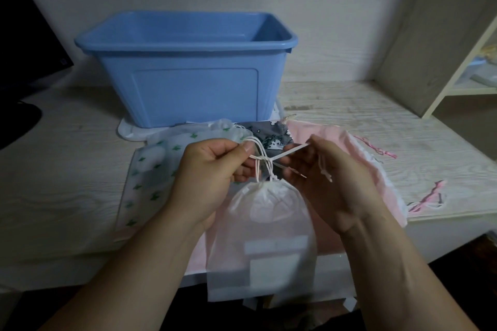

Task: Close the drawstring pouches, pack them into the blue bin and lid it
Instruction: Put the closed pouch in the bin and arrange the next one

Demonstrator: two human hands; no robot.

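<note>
Fingers of the left hand are curled, with thumb and forefinger pinching a white drawstring cord. The right hand pinches another stretch of the cord between thumb and fingertips, and it runs taut up to the right. The 2 hands sit close together just above the gathered neck of a translucent white pouch. Its mouth is cinched shut and its body reaches down past the table's near edge.

At the far left, a dark monitor stands on the pale wood-grain table. A white pouch with green shapes lies flat, partly under the left hand. Behind it stands the open-topped blue bin, on a flat white piece that shows at its front left corner; the bin's floor is out of sight. Just in front of the bin lies 1 grey printed pouch, beyond the hands. A pink pouch is spread flat under the right hand, with pink cords trailing to the right. A pale wooden shelf unit stands at the far right.
</note>
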